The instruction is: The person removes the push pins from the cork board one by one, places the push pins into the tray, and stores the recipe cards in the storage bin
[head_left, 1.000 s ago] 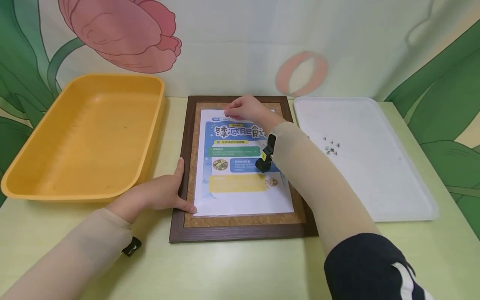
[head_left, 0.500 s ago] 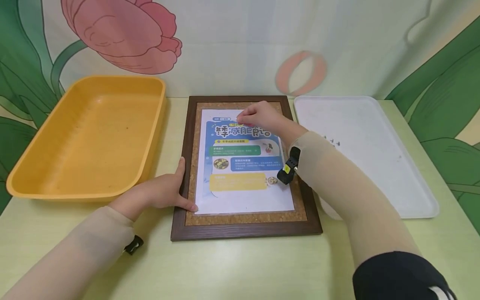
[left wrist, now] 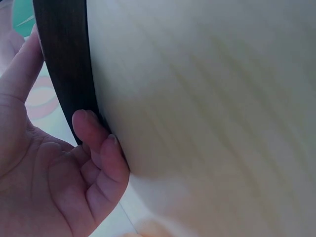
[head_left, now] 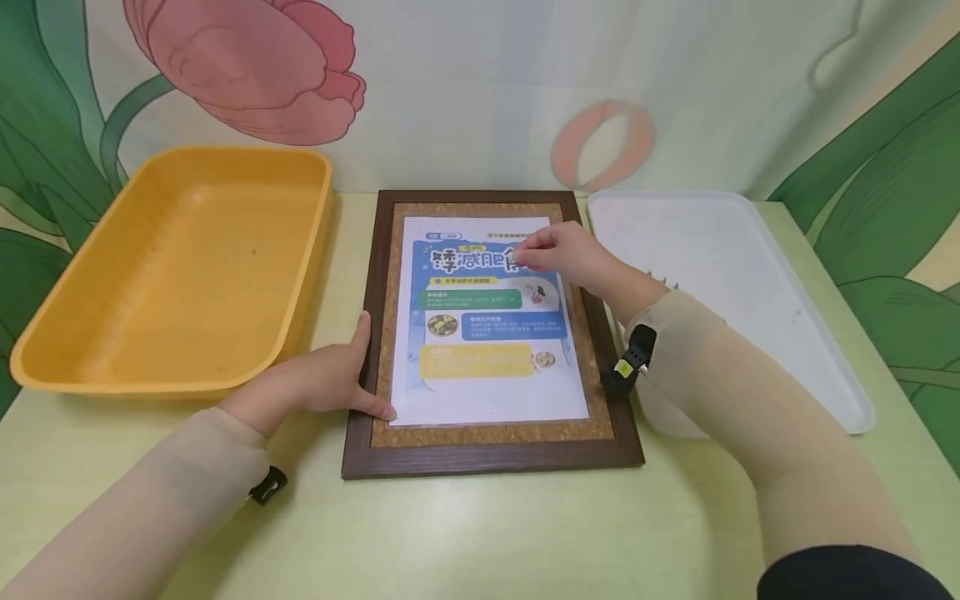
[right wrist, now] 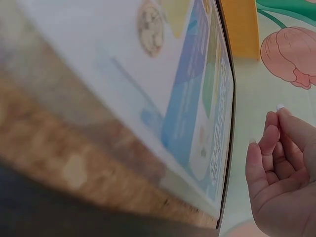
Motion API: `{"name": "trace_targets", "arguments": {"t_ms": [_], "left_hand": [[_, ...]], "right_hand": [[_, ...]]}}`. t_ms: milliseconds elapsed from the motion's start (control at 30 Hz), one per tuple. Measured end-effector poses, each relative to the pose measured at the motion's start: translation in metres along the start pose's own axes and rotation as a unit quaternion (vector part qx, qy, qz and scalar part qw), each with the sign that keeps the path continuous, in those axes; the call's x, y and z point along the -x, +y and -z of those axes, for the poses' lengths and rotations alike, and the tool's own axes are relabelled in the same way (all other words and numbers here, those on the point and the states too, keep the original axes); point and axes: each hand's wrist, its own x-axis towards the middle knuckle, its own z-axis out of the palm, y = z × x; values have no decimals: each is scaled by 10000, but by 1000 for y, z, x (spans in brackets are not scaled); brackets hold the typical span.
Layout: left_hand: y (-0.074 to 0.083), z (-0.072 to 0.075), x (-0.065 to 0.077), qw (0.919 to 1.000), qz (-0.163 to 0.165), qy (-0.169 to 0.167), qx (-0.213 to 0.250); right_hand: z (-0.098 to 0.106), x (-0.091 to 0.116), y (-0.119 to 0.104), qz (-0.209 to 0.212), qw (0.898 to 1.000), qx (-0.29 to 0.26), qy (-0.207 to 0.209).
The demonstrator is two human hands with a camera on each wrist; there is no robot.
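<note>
A brown-framed cork board [head_left: 480, 458] lies on the table. On it is a printed poster [head_left: 487, 400] with blue, green and yellow blocks. My left hand [head_left: 322, 379] grips the board's left edge, thumb on the poster's lower left corner; the left wrist view shows curled fingers [left wrist: 111, 168] against the dark frame [left wrist: 66, 64]. Over the poster's upper right hovers my right hand [head_left: 566, 250], fingers loosely bent and the thumb close to the index finger. No object shows between its fingertips [right wrist: 286, 116] in the right wrist view.
To the left stands a deep yellow bin [head_left: 300, 317]. A shallow white tray [head_left: 765, 308] lies right of the board; a few small metal tacks [head_left: 663, 282] show in it, partly hidden by the right arm. A flower-printed cloth [head_left: 465, 100] hangs behind the table.
My right hand has moved right and a little nearer, from the poster's top edge to above the end of its title. The left hand has stayed at the board's edge.
</note>
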Motion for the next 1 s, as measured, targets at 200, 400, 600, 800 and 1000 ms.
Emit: {"name": "trace_targets", "arguments": {"t_ms": [200, 400, 600, 800, 1000], "left_hand": [[1, 3, 0, 10000, 35, 65, -13], [0, 0, 2, 10000, 38, 17, 27], [1, 0, 2, 10000, 14, 37, 8], [1, -1, 2, 10000, -17, 17, -35], [1, -1, 3, 10000, 22, 53, 5]], "right_hand": [[8, 10, 11, 16, 9999, -68, 138], [11, 22, 18, 97, 9997, -180, 129], [22, 34, 27, 103, 9994, -177, 271], [35, 49, 41, 32, 9993, -91, 353], [46, 61, 52, -58, 9990, -48, 443]]}}
